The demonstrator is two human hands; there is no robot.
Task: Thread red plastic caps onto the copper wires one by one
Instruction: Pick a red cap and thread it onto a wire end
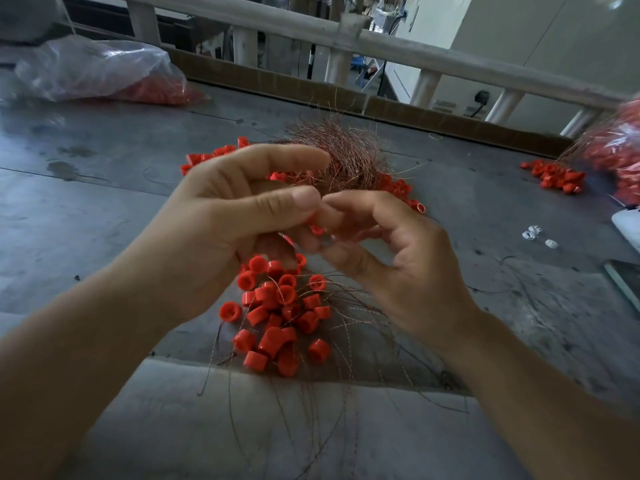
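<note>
My left hand [228, 216] and my right hand [391, 258] meet above the grey table [104, 188]. Between their fingertips sits a red plastic cap [317, 230], pinched by the left thumb and fingers; more red shows inside the left palm. My right hand's fingers curl toward that cap, and whether they pinch a wire is hidden. Below the hands lies a pile of red caps [277, 317] strung on thin copper wires [346, 341]. Behind the hands sits a tangled bundle of copper wire [346, 150] with loose red caps [207, 157] around it.
A clear plastic bag of red caps [104, 74] lies at the far left. Another bag with caps [616, 147] and a small heap of caps [557, 176] sit at the far right. Small white pieces [535, 233] lie to the right. A cardboard edge and a wooden railing [346, 39] run behind the table.
</note>
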